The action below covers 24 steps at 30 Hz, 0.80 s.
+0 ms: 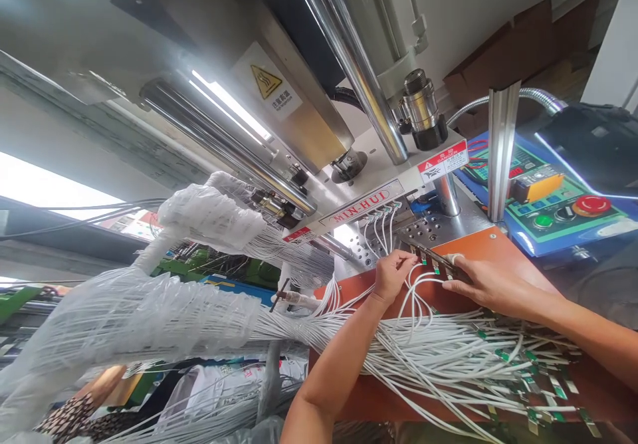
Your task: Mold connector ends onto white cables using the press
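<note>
My left hand is closed at the left end of a dark metal bar, its fingertips pinched by a white cable. Along the bar sit several small green connectors with white cables curving down from them. My right hand grips the bar's right end between thumb and fingers. Below both hands, a large bundle of white cables with green and metal ends lies on the orange-brown board. Just behind, more white cables hang from connectors in the press.
The press plate with its steel columns stands ahead. A blue control box with a red button is at the right. Plastic-wrapped cable bundles extend left. Another person's arm shows at the lower left.
</note>
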Each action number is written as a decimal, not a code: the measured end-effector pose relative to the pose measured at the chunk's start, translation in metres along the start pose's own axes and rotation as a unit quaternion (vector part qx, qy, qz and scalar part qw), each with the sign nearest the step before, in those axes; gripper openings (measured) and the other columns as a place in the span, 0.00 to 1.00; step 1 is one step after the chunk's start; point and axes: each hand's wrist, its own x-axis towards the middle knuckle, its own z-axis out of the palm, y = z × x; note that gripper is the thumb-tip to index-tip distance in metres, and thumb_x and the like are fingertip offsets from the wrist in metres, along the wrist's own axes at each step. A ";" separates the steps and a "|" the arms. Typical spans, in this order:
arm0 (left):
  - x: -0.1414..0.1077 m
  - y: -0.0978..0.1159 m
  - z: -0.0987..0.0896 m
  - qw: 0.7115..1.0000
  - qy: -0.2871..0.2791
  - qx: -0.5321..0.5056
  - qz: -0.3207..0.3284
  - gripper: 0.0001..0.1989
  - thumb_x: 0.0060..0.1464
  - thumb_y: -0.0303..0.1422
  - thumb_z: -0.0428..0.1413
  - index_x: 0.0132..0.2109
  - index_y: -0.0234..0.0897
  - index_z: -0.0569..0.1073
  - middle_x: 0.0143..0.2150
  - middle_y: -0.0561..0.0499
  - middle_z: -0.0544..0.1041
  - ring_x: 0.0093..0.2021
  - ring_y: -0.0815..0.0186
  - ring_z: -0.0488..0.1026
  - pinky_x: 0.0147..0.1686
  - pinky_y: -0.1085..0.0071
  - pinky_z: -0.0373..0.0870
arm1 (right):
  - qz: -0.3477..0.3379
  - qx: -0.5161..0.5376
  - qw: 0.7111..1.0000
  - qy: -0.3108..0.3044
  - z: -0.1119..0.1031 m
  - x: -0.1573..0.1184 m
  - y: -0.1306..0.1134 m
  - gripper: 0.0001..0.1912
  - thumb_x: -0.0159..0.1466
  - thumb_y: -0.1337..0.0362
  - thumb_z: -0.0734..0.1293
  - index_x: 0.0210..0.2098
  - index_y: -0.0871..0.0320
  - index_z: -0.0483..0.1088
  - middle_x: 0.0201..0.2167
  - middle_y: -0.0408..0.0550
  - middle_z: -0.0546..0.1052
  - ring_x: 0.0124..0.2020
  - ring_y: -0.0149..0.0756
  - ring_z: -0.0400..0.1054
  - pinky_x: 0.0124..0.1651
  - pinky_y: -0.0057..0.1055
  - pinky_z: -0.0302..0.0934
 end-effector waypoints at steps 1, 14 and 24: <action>0.000 0.000 0.000 1.000 0.002 0.000 0.000 0.08 0.59 0.35 0.58 0.39 0.37 0.79 0.38 0.50 0.82 0.38 0.67 0.79 0.41 0.73 0.74 | 0.004 -0.002 1.000 -0.002 -0.001 0.000 0.000 0.19 0.67 0.44 0.56 0.37 0.54 0.59 0.33 0.49 0.75 0.33 0.42 0.68 0.36 0.36 0.57; -0.002 -0.006 0.003 1.000 0.009 -0.026 -0.013 0.08 0.58 0.35 0.58 0.40 0.36 0.78 0.38 0.49 0.82 0.38 0.66 0.80 0.41 0.73 0.75 | 0.011 0.024 0.999 0.036 0.004 0.002 0.009 0.23 0.62 0.41 0.60 0.41 0.54 0.67 0.32 0.48 0.77 0.31 0.41 0.71 0.36 0.33 0.60; -0.003 -0.001 0.002 1.000 0.024 -0.016 -0.001 0.06 0.58 0.34 0.58 0.40 0.37 0.79 0.38 0.50 0.82 0.38 0.67 0.79 0.41 0.73 0.75 | 0.010 0.007 1.000 0.027 0.001 0.002 0.005 0.20 0.64 0.44 0.60 0.41 0.54 0.67 0.32 0.47 0.77 0.32 0.41 0.71 0.35 0.32 0.59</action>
